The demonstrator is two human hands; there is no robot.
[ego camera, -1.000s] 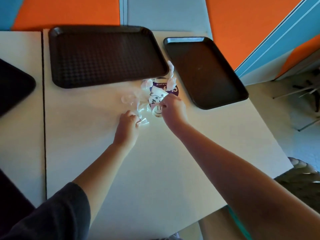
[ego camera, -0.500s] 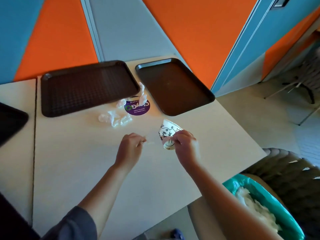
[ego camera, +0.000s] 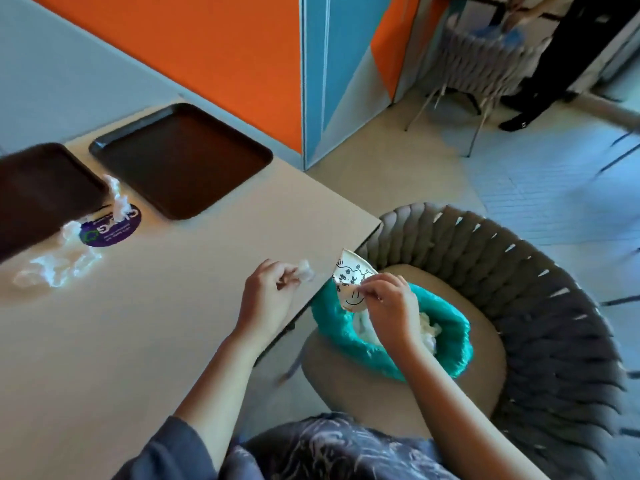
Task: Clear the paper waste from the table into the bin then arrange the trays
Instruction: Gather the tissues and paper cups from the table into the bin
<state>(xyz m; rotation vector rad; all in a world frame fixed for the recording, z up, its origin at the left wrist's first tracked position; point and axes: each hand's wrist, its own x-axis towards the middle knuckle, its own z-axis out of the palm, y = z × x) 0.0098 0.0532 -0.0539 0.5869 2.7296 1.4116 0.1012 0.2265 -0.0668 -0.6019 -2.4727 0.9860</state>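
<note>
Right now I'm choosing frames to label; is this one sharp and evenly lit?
Head view: motion blur smears the left tray and the paper scraps, which glare white; right hand and cup read fairly sharp; wide-angle bends the table edge.

This looks like a canteen or break area in a school or office. Two dark serving trays (ego camera: 180, 161) lie on a pale desk (ego camera: 138, 323) bearing a round purple sticker (ego camera: 110, 226). Behind are bold orange and blue wall panels (ego camera: 242, 64), a tiled floor (ego camera: 519, 188) and woven lounge chairs (ego camera: 554, 341).
</note>
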